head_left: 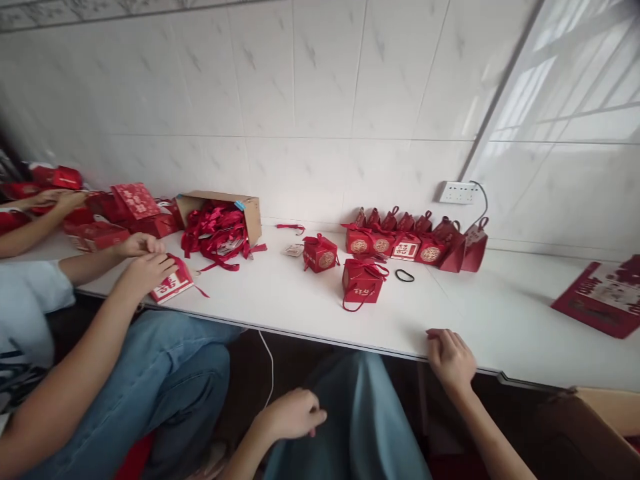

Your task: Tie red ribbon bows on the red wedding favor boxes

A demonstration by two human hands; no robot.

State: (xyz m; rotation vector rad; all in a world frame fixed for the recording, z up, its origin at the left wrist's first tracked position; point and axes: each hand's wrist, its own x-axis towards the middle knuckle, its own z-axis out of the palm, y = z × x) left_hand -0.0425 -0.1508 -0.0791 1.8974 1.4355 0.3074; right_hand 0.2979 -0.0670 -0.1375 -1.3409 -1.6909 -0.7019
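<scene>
My left hand (pixel 293 417) is above my lap, below the table edge, with its fingers loosely curled and nothing visible in them. My right hand (pixel 451 359) rests at the table's front edge, its fingers folded in and no object showing. Nearest to my hands on the table is a red gift box (pixel 361 283) with a ribbon bow on top and a cord hanging down its front. Behind it to the left sits another red gift box (pixel 321 253), also tied with ribbon. A black elastic band (pixel 405 275) lies to the right of the front box.
Red boxes (pixel 430 250) stand in a row by the wall. A cardboard box (pixel 253 223) spills red ribbons (pixel 215 230). At left, a co-worker's hands (pixel 150 267) hold a red-and-white box (pixel 173 287); another person's hands (pixel 65 199) are beyond. An open carton (pixel 607 407) is lower right.
</scene>
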